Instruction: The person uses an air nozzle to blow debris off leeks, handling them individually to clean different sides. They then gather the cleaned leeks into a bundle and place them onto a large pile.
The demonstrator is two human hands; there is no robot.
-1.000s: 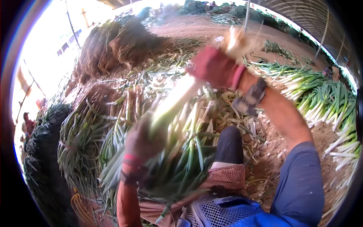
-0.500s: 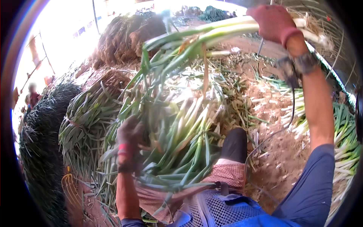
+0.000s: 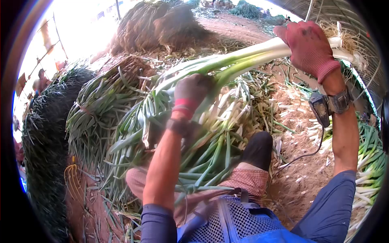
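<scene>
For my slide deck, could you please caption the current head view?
A gloved right hand holds long green onions near their roots, with the left hand at their greener stretch.

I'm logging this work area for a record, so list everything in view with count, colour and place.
Held stalks: at least two, white to green, across the upper middle
Stalk pile: many, white and green, before the lap
Stalk bundle: at least one, green, left of the pile
Dark green heap: one, dark green, far left
Root heap: one, brown, upper left
Laid-out stalks: many, white and green, far right
Cords: several, yellow, lower left
Mesh garment: one, blue, bottom
Wrist device: one, dark, right wrist
Left hand: one, greyish glove, at the held stalks' green part
Right hand: one, red glove, upper right
</scene>
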